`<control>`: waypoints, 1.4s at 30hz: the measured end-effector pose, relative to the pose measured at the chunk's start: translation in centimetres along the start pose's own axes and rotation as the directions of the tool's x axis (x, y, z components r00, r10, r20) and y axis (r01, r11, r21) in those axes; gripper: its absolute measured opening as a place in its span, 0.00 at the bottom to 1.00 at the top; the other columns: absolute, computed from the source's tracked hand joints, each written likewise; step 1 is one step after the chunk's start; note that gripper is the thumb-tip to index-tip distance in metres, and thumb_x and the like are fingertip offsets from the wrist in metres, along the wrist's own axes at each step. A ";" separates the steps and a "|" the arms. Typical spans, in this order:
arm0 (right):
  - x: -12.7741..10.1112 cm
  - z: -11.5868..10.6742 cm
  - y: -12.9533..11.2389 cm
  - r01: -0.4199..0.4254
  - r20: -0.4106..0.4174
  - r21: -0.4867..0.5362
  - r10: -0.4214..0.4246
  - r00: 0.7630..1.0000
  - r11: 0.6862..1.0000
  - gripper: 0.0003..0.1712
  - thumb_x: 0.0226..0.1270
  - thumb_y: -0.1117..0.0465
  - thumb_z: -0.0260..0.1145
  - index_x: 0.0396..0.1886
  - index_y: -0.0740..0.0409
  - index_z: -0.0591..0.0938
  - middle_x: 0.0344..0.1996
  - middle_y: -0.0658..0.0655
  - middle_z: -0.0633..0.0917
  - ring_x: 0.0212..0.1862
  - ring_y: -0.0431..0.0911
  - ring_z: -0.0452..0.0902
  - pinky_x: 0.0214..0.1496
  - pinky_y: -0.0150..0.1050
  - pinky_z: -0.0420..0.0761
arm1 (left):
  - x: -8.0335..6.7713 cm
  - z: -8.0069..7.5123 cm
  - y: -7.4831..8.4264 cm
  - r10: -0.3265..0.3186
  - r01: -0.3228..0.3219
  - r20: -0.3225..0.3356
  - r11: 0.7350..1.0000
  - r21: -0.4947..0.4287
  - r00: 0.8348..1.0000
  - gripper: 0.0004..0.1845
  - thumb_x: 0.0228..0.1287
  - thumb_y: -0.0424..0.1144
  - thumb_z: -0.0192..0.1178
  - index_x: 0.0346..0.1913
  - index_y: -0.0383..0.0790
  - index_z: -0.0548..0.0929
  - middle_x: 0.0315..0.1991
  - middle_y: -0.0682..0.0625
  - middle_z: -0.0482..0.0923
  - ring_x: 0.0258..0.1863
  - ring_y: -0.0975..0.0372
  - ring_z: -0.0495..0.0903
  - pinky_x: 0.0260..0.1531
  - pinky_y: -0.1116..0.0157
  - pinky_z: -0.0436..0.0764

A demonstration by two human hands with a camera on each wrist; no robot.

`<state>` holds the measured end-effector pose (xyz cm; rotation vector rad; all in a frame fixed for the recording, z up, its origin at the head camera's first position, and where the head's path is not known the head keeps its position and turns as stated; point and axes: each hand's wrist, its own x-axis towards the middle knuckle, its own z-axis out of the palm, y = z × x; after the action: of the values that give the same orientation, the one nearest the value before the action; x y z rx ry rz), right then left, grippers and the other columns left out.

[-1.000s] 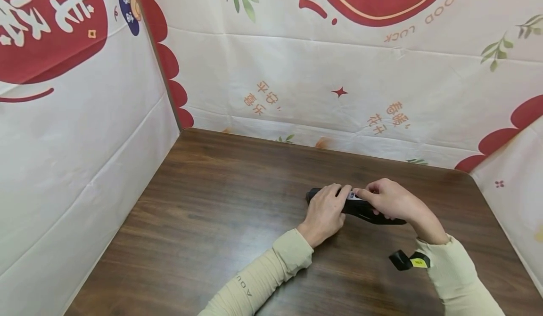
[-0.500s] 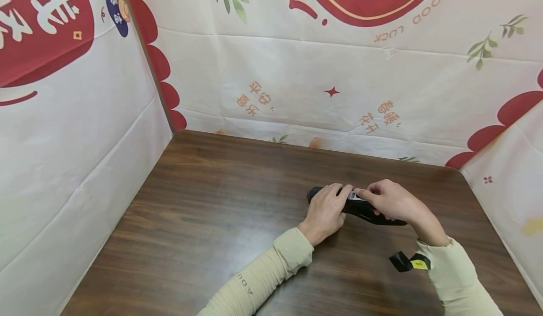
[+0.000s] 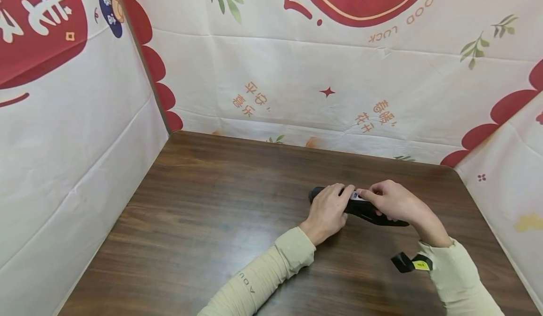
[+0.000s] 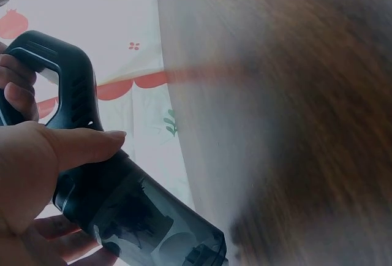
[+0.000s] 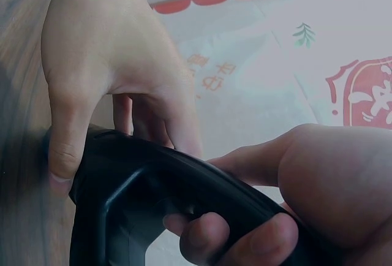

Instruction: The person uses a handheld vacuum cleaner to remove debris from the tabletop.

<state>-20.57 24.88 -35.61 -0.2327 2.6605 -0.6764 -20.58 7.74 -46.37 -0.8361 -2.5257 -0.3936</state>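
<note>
A black handheld vacuum cleaner (image 3: pixel 368 212) lies over the right part of the table, its front end pointing left. My left hand (image 3: pixel 326 211) grips its front body from above, thumb on the near side. In the left wrist view, a see-through dust cup (image 4: pixel 162 220) extends beyond that hand. My right hand (image 3: pixel 396 203) holds the looped handle (image 5: pixel 257 198) at the rear, fingers curled through it. Its thumb lies on top, beside a light panel (image 3: pixel 355 195) with dark markings. The palm side of the right hand is hidden in the head view.
The brown wood-grain table (image 3: pixel 203 203) extends left of the hands. Printed white cloth walls stand behind it (image 3: pixel 288 71) and along both sides. A black device with a yellow label (image 3: pixel 421 265) sits at the right wrist.
The head view has turned slightly to the right, so the walls and table slide left in it. Both hands keep their hold on the vacuum cleaner, with no clear movement.
</note>
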 end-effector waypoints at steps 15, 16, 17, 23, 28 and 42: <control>-0.1 0.0 0.6 -0.002 -0.007 0.008 0.002 1.000 1.000 0.26 0.76 0.44 0.55 0.26 0.60 0.78 0.15 0.52 0.75 0.13 0.42 0.68 0.18 0.40 0.75 | 0.2 0.2 0.3 0.006 -0.006 0.017 1.000 -0.013 1.000 0.33 0.53 0.44 0.73 0.62 0.46 0.73 0.52 0.52 0.78 0.52 0.63 0.79 0.59 0.68 0.75; -0.1 0.0 0.6 -0.001 -0.009 0.009 0.001 1.000 1.000 0.26 0.76 0.44 0.55 0.26 0.60 0.78 0.15 0.52 0.75 0.13 0.42 0.68 0.18 0.40 0.75 | 0.3 0.3 0.3 0.006 -0.006 0.016 1.000 -0.013 1.000 0.33 0.53 0.44 0.73 0.62 0.46 0.73 0.52 0.51 0.78 0.52 0.63 0.79 0.60 0.68 0.75; -0.1 0.0 0.6 -0.001 -0.009 0.011 0.001 1.000 1.000 0.26 0.76 0.44 0.55 0.26 0.60 0.78 0.15 0.52 0.75 0.13 0.42 0.68 0.18 0.40 0.75 | 0.3 0.3 0.3 0.006 -0.006 0.015 1.000 -0.013 1.000 0.33 0.53 0.44 0.73 0.62 0.46 0.73 0.52 0.51 0.78 0.52 0.62 0.80 0.60 0.68 0.75; -0.1 -0.1 0.6 0.000 -0.011 0.013 0.001 1.000 1.000 0.25 0.76 0.46 0.55 0.27 0.60 0.79 0.15 0.52 0.75 0.14 0.43 0.68 0.18 0.40 0.75 | 0.5 0.4 0.3 0.004 -0.003 0.012 1.000 -0.019 1.000 0.33 0.53 0.43 0.73 0.62 0.46 0.73 0.52 0.52 0.79 0.52 0.63 0.79 0.60 0.68 0.75; 0.1 -0.2 0.5 0.000 -0.011 0.011 0.000 1.000 1.000 0.25 0.76 0.45 0.55 0.28 0.60 0.80 0.15 0.52 0.75 0.14 0.43 0.68 0.18 0.40 0.75 | 0.6 0.4 0.2 -0.005 0.005 0.032 1.000 -0.022 0.999 0.33 0.53 0.43 0.73 0.63 0.46 0.73 0.54 0.51 0.78 0.55 0.63 0.79 0.63 0.68 0.73; 0.3 0.0 0.3 -0.015 -0.008 0.014 0.015 1.000 1.000 0.25 0.76 0.45 0.55 0.31 0.62 0.80 0.16 0.52 0.75 0.14 0.43 0.69 0.18 0.40 0.76 | 0.5 0.5 -0.1 -0.011 0.012 0.027 1.000 -0.023 1.000 0.33 0.53 0.43 0.73 0.64 0.46 0.73 0.54 0.51 0.78 0.55 0.62 0.79 0.63 0.68 0.73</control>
<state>-20.88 25.11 -35.86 -0.2061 2.6620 -0.6918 -21.19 8.08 -46.53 -0.8415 -2.5565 -0.4188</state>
